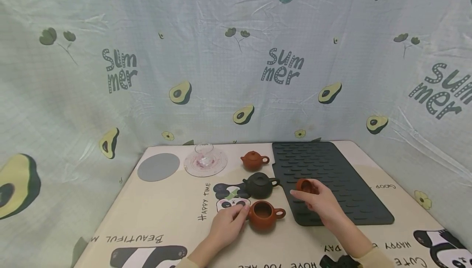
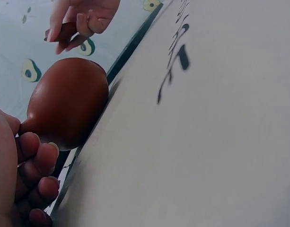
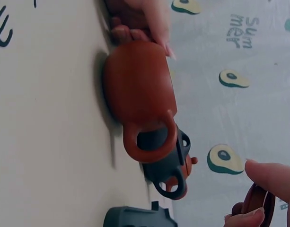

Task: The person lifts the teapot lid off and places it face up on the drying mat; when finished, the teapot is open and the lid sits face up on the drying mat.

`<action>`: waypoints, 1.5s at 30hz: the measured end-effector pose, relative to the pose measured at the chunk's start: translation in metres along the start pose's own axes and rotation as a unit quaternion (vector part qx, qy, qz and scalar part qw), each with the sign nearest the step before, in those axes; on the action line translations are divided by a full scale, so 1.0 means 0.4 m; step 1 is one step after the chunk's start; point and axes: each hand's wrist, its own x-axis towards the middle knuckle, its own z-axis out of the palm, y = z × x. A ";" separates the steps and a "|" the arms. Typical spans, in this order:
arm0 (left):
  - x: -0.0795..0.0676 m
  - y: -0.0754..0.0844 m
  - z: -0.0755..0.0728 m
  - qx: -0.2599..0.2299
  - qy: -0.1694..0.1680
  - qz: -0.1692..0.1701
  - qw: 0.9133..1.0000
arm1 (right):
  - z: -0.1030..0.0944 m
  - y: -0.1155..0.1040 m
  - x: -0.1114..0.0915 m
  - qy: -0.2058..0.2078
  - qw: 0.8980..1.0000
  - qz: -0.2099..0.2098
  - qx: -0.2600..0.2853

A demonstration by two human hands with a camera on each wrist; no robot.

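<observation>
On the near part of the cream counter (image 1: pixel 147 210) with printed words and pandas, the left hand (image 1: pixel 228 222) pinches the short spout (image 2: pixel 28 125) of a round, reddish-brown clay teapot (image 1: pixel 262 220). The pot sits upright with its top open. The right hand (image 1: pixel 325 203) holds a small, round, reddish-brown clay lid (image 1: pixel 303 185) between thumb and fingers, tipped and up in the air, to the right of the pot. The lid looks light, hard and smooth, so it could slip and chip if it drops; its little knob (image 3: pixel 236 208) or its edge seems best to pinch. The pot is likely heavier, also stiff and easy to break, and its loop handle (image 3: pixel 172 135) looks like a good place to grab. A flat black ridged mat (image 1: pixel 352 204) lies past the lid. Behind the pot stand a black teapot (image 1: pixel 259 187), then a small, lidded reddish-brown teapot (image 1: pixel 252 162). Farther back, to the left, a clear glass vessel (image 1: pixel 204 150) stands on a see-through pinkish plate (image 1: pixel 189 168).
</observation>
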 end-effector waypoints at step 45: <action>-0.004 -0.005 0.007 0.007 0.016 0.006 1.000 | -0.159 0.092 0.061 0.062 0.997 0.008 -0.047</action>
